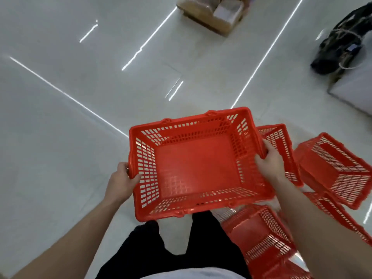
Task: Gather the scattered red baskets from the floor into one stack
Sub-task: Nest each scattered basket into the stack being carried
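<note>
- One red basket, the held basket (pixel 197 168), is carried open side up and roughly level in front of the person's legs (pixel 201 248); its near rim overlaps the dark trousers
- The left hand (pixel 122 178) is clamped on the left short rim of the held basket, with the thumb over the edge against the slatted wall
- The right hand (pixel 267 158) is clamped on the opposite short rim, with the fingers curled over the edge
- A second basket (pixel 281 141) lies on the floor (pixel 60 137) just behind the right hand, partly hidden by that hand and by the held basket
- A third basket (pixel 338 168) lies further right, tipped off its base and close beside the second
- A fourth basket (pixel 259 232) lies tilted near the right leg, below the held basket; it is blurred
- A fifth basket (pixel 342 214) shows only as a slatted red edge beyond the right forearm, so I cannot tell its attitude
- A cardboard box (pixel 211 15) and a dark bag (pixel 342 41) sit on the floor at the far side, well apart from the baskets
</note>
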